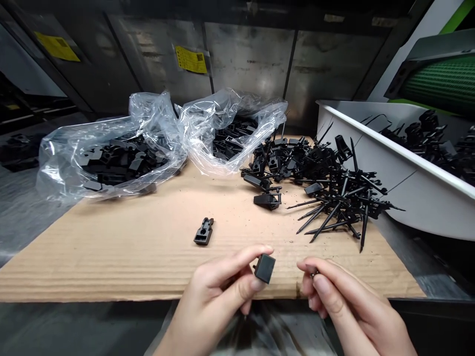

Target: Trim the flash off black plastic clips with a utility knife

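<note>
My left hand (217, 296) pinches a small black plastic block (264, 268) between thumb and forefinger at the front edge of the cardboard sheet (148, 257). My right hand (345, 301) is closed beside it, its fingertips pressed on a tiny dark piece (313, 271) that I cannot make out. The two hands are a few centimetres apart. One loose black clip (204, 231) lies on the cardboard just beyond my left hand.
A heap of black clips and long pins (322, 183) lies at the right of the cardboard. Two clear plastic bags (156, 143) of black parts sit at the back. A white bin (408, 183) with more parts stands at the right.
</note>
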`<state>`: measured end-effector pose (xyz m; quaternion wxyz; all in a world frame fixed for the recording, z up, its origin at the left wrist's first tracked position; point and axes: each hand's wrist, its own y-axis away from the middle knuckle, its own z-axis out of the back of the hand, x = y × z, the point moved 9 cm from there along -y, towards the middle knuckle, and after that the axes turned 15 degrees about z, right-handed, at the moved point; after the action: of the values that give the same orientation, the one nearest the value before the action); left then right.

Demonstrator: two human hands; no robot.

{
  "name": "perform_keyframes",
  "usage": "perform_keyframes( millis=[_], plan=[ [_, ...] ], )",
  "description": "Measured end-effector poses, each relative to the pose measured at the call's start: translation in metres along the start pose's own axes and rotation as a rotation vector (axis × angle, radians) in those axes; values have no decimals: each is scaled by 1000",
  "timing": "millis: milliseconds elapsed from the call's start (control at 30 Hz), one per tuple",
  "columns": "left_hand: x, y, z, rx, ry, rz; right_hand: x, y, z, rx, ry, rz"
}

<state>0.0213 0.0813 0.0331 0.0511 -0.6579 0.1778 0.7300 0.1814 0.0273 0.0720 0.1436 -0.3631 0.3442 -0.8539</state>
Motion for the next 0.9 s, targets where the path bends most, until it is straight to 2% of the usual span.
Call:
perform_keyframes(
  millis=[100, 200, 300, 400, 500, 633, 767, 900],
  plan=[
    [7, 1, -10, 113, 244, 91, 4, 1, 1, -3, 31, 68],
    [6, 0, -12, 85, 306, 44, 9, 4, -4, 65, 12, 168],
    [12, -3, -11, 39, 243, 64, 12, 7, -11, 136, 13, 253],
    [11, -3, -11, 43, 140, 48, 15, 6, -13, 119, 50, 307],
    [8, -2, -6, 2, 102, 44, 17, 3, -16, 106, 63, 308],
    [1, -3, -8, 22, 47, 24, 20, 2, -20, 138, 73, 340],
    [-5, -3, -8, 20, -33, -31, 18, 3, -17, 86, 99, 332],
    [-8, -2, -5, -3, -33, -54, 21, 4, -21, 150, 91, 361]
  ],
)
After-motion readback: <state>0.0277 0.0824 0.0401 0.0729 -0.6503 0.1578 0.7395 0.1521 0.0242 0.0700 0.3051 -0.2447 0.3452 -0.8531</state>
